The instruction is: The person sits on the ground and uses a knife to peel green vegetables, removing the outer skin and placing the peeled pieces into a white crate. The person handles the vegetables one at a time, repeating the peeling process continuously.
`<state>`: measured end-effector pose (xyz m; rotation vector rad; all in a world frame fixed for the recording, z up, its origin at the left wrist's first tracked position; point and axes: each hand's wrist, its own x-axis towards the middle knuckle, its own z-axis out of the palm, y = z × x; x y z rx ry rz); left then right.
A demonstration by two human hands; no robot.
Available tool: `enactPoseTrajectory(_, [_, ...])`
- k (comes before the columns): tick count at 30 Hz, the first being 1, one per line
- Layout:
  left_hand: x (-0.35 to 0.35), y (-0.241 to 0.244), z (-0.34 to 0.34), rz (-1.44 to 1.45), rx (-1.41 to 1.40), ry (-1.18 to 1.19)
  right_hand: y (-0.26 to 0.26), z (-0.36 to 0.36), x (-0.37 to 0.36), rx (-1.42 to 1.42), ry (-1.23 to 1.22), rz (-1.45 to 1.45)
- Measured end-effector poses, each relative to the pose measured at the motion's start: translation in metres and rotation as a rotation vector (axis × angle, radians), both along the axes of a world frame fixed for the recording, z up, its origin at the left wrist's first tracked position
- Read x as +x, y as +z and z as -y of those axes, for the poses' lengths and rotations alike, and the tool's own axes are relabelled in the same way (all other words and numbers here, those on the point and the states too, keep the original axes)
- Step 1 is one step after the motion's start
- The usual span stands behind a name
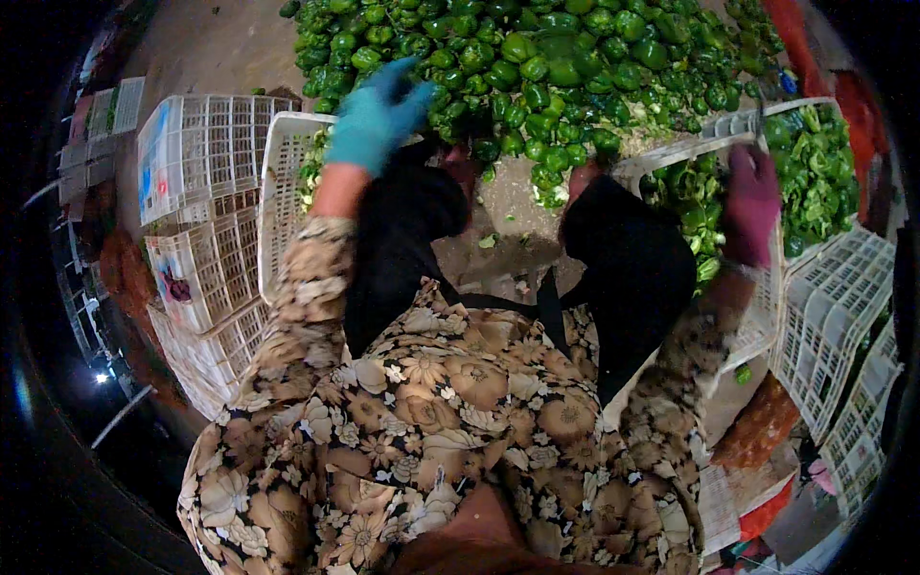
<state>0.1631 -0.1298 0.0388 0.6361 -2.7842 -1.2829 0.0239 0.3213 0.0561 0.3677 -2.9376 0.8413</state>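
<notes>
My left hand (381,118), in a teal glove and blurred, is over the near left edge of a heap of green bell peppers (503,65). Its fingers are apart, and I see nothing between them. On the right, my right hand (751,205) wears a purple glove and is closed above a white plastic crate (690,147) with peppers and pale green trimmings (693,223) inside. A thin dark tool (761,111), possibly a knife, rises from that fist; blur hides its details. Beside my left forearm stands another white crate (277,194) with green and pale scraps.
Stacked white crates (223,151) stand at the left. To the right, a crate of green peppers (819,180) sits atop other crates (826,309). Pepper scraps (489,241) lie on the floor between my legs. A reddish-brown sack (762,424) lies at lower right.
</notes>
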Motion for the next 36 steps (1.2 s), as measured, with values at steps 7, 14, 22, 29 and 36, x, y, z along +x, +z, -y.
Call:
enactPoseTrajectory(7, [-0.038, -0.243, -0.107, 0.344, 0.313, -0.147, -0.016, 0.14, -0.007, -0.523, -0.048, 0.228])
enactPoseTrajectory(14, [-0.006, -0.276, -0.171, 0.462, -0.169, -0.297, 0.018, 0.166, 0.013, -0.473, -0.103, 0.346])
enactPoseTrajectory(22, [-0.035, -0.274, -0.16, 0.521, -0.109, -0.469, 0.013, 0.175, 0.018, -0.19, 0.173, 0.114])
enactPoseTrajectory(29, [-0.079, -0.172, -0.11, 0.295, 1.183, -0.226, -0.009, 0.154, 0.009, -0.211, 0.215, 0.053])
enactPoseTrajectory(36, [-0.096, -0.016, -0.059, -0.108, 1.52, -0.383, -0.032, 0.182, 0.033, -0.358, 0.432, -0.05])
